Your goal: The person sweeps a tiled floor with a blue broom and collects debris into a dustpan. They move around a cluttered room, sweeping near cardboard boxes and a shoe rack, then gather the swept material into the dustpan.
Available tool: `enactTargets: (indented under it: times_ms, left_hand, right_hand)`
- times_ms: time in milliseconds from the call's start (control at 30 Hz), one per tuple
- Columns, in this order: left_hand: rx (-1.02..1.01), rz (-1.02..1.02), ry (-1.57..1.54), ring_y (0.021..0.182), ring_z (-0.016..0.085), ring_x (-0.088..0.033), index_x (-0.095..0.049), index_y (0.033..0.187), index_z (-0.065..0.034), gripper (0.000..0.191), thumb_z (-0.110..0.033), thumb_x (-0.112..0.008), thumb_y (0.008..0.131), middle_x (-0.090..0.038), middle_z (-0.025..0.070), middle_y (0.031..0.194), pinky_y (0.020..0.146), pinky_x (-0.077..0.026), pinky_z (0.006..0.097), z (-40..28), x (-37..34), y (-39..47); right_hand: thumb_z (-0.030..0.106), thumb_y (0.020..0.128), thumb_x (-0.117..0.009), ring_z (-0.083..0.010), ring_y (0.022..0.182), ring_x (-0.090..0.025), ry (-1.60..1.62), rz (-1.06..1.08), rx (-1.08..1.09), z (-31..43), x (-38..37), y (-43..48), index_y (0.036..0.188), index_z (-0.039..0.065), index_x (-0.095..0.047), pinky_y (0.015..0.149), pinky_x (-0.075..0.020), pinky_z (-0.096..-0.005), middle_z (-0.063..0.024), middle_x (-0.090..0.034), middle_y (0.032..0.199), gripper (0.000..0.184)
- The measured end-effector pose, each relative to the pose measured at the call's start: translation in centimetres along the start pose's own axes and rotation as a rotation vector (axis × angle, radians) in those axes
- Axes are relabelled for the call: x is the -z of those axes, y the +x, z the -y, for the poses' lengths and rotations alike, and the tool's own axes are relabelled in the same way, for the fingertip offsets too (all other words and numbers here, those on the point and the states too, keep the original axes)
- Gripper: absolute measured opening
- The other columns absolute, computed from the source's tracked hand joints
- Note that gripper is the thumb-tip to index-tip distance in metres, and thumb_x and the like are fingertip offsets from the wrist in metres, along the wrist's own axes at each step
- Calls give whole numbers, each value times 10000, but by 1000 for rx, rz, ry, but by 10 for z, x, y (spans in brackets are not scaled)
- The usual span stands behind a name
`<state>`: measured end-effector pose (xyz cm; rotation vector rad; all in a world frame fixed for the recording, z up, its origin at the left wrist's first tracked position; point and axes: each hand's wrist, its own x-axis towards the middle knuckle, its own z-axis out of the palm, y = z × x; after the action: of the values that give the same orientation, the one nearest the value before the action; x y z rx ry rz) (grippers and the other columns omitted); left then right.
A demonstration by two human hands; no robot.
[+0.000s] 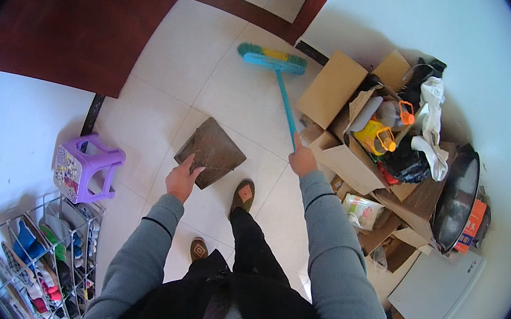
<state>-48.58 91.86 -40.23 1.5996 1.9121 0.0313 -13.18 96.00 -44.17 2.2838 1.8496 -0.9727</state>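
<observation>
My right hand (303, 159) is closed around the blue handle (286, 98) of a push broom. The broom's blue head (274, 63), with green and yellow bristles, is on the tiled floor near the doorway. My left hand (181, 180) is at the near left edge of a dark brown, square-topped object (212, 152), possibly a dustpan. Its thumb and forefinger are apart over that edge; whether they grip it I cannot tell. The brown object is in front of my feet, left of the broom handle.
On the right, cardboard boxes (333, 90) hold bottles and bags, beside a black wok (456, 198) and a white cabinet-like box (438, 289). A purple plastic stool (109, 158) and a metal shoe rack (13, 225) line the left wall. A reddish-brown door (76, 18) stands at upper left.
</observation>
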Motion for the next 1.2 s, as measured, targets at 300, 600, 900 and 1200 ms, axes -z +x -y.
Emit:
enactTargets:
  times_ms: [300,600,900,1200]
  left_hand:
    - [65,63,110,803,339,-631,-488,1278,-190,536,-471,-582,830,-663,145,896,687,-494,433,-21,3,34]
    - [37,81,109,810,328,-633,-449,1309,-172,556,-462,-559,848,-660,151,891,675,-489,438,-17,6,34]
    - [24,116,127,844,329,-633,-452,1302,-161,547,-469,-539,858,-660,143,941,700,-496,438,-23,11,37]
    - [4,108,102,838,327,-634,-464,1292,-151,533,-457,-539,861,-657,157,915,692,-494,449,-15,9,32]
  right_hand:
    - [107,804,-500,-417,948,-589,18,65,-85,-22,19,93,1435,77,-174,821,-479,-463,-293,-592,1037,711]
    - [119,790,-523,-296,638,-633,380,608,-198,25,39,-107,1460,142,-139,621,-518,-386,-239,-622,810,773]
    - [123,810,-528,-204,524,-571,469,397,-212,37,70,-109,1466,167,-128,505,-490,-340,-150,-595,719,769]
    - [43,824,-499,-119,476,-489,930,744,-299,75,14,-196,1473,144,-99,445,-436,-272,-42,-493,620,768]
